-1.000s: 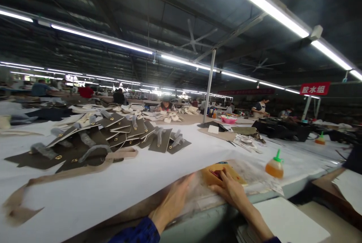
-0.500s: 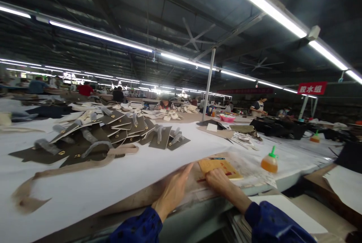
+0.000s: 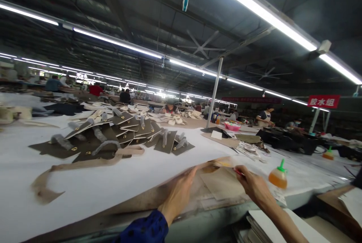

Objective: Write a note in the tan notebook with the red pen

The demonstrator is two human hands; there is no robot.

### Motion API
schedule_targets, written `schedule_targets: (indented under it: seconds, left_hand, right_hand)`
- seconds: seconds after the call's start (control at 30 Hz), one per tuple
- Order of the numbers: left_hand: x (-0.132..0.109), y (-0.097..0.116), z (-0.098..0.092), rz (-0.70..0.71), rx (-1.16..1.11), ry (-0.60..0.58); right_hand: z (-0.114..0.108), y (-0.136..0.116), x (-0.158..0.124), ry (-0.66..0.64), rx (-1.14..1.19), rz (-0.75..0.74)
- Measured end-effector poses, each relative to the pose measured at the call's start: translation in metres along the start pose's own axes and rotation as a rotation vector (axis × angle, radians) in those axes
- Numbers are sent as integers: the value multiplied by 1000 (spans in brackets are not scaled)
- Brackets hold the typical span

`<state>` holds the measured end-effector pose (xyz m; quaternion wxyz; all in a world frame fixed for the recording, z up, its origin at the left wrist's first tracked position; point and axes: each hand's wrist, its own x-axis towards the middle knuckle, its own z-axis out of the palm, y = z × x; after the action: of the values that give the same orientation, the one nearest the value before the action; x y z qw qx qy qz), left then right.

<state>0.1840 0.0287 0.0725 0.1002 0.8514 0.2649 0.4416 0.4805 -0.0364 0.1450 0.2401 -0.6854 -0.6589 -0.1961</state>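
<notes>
My left hand [image 3: 179, 194] rests on the near edge of a brown sheet [image 3: 147, 201], its fingers stretched out forward. To its right lies a beige paper [image 3: 222, 182] with a strip of yellow [image 3: 226, 164] at its far side. I cannot make out whether it is an opened booklet. My right hand [image 3: 254, 184] is closed round a thin red stick that looks like a pen [image 3: 240, 172], held at the paper's right edge. Just beyond this hand stands a clear squeeze bottle [image 3: 278, 175] with a green nozzle and amber liquid.
Dark olive panels with wrapped handles [image 3: 135, 137] are heaped at the left on the white table cover [image 3: 118, 186]. Pale cut pieces [image 3: 251, 150] lie farther right. A metal post [image 3: 215, 92] rises mid-table. White boards [image 3: 266, 226] are stacked below the edge. Several people work farther off.
My right hand has moved right, off the yellow booklet, and now shows the red stick. Beige paper lies where the yellow cover was. The left hand stays at the sheet's edge; the view has shifted.
</notes>
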Motion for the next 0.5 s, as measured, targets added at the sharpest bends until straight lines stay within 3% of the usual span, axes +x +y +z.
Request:
schedule_targets:
  seconds: [0.13, 0.3, 0.5]
  left_hand:
    - [0, 0, 0, -51, -19, -39]
    - [-2, -2, 5, -152, -20, -47]
    - [-1, 0, 2, -234, -109, -81]
  right_hand:
    - [-38, 7, -15, 248, 191, 27]
    - [-84, -9, -17, 454, 328, 60]
    - [-98, -27, -7, 553, 378, -12]
